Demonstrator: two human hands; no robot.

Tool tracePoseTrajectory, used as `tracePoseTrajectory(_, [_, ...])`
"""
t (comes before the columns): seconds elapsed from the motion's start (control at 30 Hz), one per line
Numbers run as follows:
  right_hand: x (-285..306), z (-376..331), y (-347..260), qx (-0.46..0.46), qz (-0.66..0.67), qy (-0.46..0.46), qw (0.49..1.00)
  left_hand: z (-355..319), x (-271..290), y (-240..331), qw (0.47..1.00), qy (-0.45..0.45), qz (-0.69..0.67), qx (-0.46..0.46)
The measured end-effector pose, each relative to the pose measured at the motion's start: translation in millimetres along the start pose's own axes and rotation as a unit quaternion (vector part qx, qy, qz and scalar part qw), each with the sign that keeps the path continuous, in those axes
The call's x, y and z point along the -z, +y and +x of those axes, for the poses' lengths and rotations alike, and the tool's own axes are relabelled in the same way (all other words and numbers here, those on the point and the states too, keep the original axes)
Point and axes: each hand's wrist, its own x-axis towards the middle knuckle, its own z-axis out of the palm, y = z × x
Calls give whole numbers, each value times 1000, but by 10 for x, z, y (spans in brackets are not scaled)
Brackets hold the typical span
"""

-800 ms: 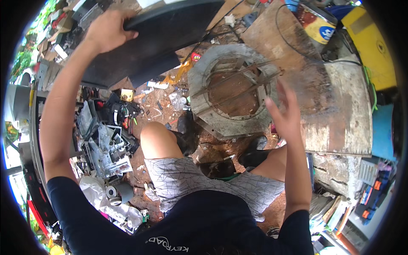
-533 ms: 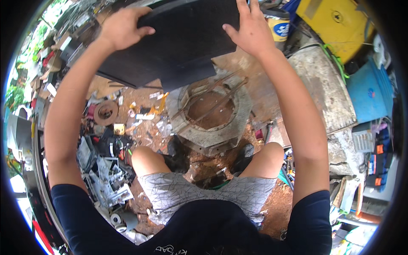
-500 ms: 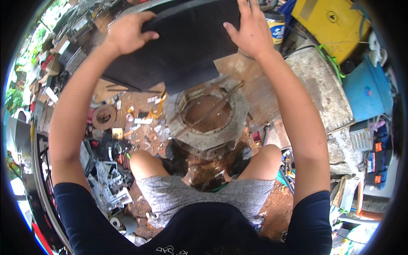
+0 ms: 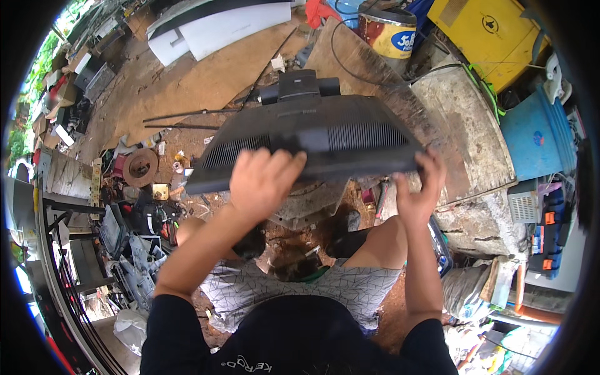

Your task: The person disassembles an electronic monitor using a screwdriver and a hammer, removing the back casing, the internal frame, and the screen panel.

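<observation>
A wide black monitor (image 4: 300, 119) is held tilted over the floor in front of me, its back with slatted vents facing up. A stocky stand mount sticks out at its far side. My left hand (image 4: 262, 184) is closed over the near edge, left of the middle, with its fingers curled on the back. At the right corner, my right hand (image 4: 420, 190) grips the edge between thumb and fingers. Beneath the monitor, an octagonal concrete block (image 4: 306, 206) is mostly hidden. The monitor's underside cannot be seen.
White panels (image 4: 231, 28) with a black edge lie at the back. To the right are a paint can (image 4: 390, 37), a yellow box (image 4: 481, 31), a blue bin (image 4: 540, 134) and a stone slab (image 4: 469, 125). A brown reel (image 4: 140, 167) and scrap (image 4: 137, 269) litter the left.
Both hands have come down toward me, the left also moving right. The black monitor is nearer, and its vented back now shows. White panels at the back have come into view.
</observation>
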Motion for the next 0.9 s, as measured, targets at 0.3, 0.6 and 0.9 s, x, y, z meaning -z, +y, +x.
tracePoseTrajectory(0.3, [-119,-1686,139,-276,105,-80,952,-1506,-823,719,996,-36,-75,16])
tracePoseTrajectory(0.6, [-574,-1707,541,-672,290,82,676,-1873,-1193,829,982,-160,-89,-45])
tracePoseTrajectory(0.9, [-774,-1946,955,-604,104,56,788,-1756,-1061,809,967,-174,-188,3])
